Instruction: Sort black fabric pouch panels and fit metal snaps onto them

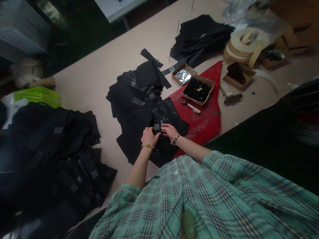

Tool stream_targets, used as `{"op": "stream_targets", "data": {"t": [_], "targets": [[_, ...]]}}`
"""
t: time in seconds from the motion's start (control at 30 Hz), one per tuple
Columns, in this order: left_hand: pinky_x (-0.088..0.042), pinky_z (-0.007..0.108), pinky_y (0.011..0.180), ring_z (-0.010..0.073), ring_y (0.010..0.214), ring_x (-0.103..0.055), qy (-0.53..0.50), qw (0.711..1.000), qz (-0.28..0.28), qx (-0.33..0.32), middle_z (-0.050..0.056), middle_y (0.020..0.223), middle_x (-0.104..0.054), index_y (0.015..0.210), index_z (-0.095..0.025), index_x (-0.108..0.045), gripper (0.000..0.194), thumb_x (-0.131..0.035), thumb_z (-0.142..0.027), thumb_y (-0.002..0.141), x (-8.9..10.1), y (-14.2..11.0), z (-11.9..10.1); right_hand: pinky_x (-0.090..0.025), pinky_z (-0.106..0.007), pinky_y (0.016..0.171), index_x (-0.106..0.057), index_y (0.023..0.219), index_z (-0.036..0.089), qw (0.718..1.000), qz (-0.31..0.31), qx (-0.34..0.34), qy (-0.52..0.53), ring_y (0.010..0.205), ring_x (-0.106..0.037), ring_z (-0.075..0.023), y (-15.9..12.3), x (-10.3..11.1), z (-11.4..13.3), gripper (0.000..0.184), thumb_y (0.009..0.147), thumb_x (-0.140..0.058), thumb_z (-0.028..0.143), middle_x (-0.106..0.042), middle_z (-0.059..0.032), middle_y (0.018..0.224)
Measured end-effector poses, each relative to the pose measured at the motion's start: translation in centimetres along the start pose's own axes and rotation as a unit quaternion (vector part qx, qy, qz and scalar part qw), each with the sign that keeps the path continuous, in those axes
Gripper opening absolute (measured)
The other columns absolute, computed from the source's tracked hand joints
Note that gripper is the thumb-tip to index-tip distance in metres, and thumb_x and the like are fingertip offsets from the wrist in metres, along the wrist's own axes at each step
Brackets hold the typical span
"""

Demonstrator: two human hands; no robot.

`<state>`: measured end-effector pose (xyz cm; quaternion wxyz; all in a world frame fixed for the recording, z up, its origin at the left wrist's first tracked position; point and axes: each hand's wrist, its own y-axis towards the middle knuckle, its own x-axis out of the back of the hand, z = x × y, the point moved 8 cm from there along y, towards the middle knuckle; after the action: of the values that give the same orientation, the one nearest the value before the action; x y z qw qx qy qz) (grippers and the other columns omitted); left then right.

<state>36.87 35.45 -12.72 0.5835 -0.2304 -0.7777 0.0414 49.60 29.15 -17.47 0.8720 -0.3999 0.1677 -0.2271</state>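
Note:
My left hand (149, 136) and my right hand (169, 130) rest close together on a black mesh fabric piece (166, 114) that lies half on a red mat (208, 113). Left fingers are curled and pinch at a small grey tab (157, 126) on the fabric. Right fingers lie pressed flat on the fabric beside that tab. A spread pile of black cut fabric pieces (136, 96) with grey tabs lies just beyond my hands.
On the red mat sit a cardboard tray of black bits (198, 90) and a small white-handled tool (191, 107); a box of silvery bits (183, 75) stands beside the mat. Tape rolls (245, 44) and more black fabric (199, 35) lie far right. A big black heap (54, 156) fills the left.

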Motion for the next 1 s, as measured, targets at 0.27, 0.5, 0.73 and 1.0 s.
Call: {"op": "stream_targets", "data": {"t": [0.27, 0.5, 0.73, 1.0], "targets": [[-0.051, 0.032, 0.083, 0.0239, 0.101, -0.063, -0.049, 0.998, 0.016, 0.035, 0.011, 0.113, -0.065, 0.108, -0.023, -0.067, 0.028, -0.059, -0.035, 0.084, 0.2, 0.8, 1.5, -0.045, -0.027, 0.079, -0.063, 0.093, 0.021, 0.992, 0.096, 0.072, -0.042, 0.091, -0.061, -0.0145, -1.0, -3.5, 1.5, 0.021, 0.073, -0.067, 0.025, -0.071, -0.0004, 0.097], [-0.050, 0.037, 0.087, 0.0255, 0.098, -0.065, -0.055, 0.955, -0.200, 0.210, 0.010, 0.109, -0.068, 0.130, -0.020, -0.052, 0.049, -0.050, -0.013, 0.082, 14.9, -1.2, 14.1, -0.048, -0.033, 0.092, -0.065, 0.093, 0.019, 0.974, -0.034, 0.197, -0.105, 0.089, -0.060, -0.0148, 0.5, 1.4, 1.8, 0.023, 0.070, -0.066, 0.019, -0.067, -0.0018, 0.095], [-0.051, 0.038, 0.090, 0.0260, 0.107, -0.062, 0.043, 0.970, -0.230, 0.057, 0.009, 0.120, -0.063, 0.119, -0.023, -0.063, 0.044, -0.043, -0.007, 0.084, 18.3, -2.7, 9.9, -0.052, -0.034, 0.091, -0.064, 0.088, 0.019, 0.977, -0.084, 0.171, -0.097, 0.087, -0.062, -0.0150, 2.1, 3.2, 1.3, 0.022, 0.069, -0.058, 0.008, -0.067, -0.0026, 0.092], [-0.048, 0.033, 0.097, 0.0232, 0.107, -0.062, -0.191, 0.981, -0.023, -0.010, 0.012, 0.111, -0.067, 0.109, -0.015, -0.070, 0.028, -0.057, -0.028, 0.088, -0.7, 1.9, -2.3, -0.053, -0.030, 0.080, -0.061, 0.086, 0.018, 0.990, -0.088, 0.093, -0.054, 0.081, -0.063, -0.0131, 2.3, 2.8, 1.5, 0.022, 0.067, -0.054, 0.008, -0.068, -0.0008, 0.088]]}}
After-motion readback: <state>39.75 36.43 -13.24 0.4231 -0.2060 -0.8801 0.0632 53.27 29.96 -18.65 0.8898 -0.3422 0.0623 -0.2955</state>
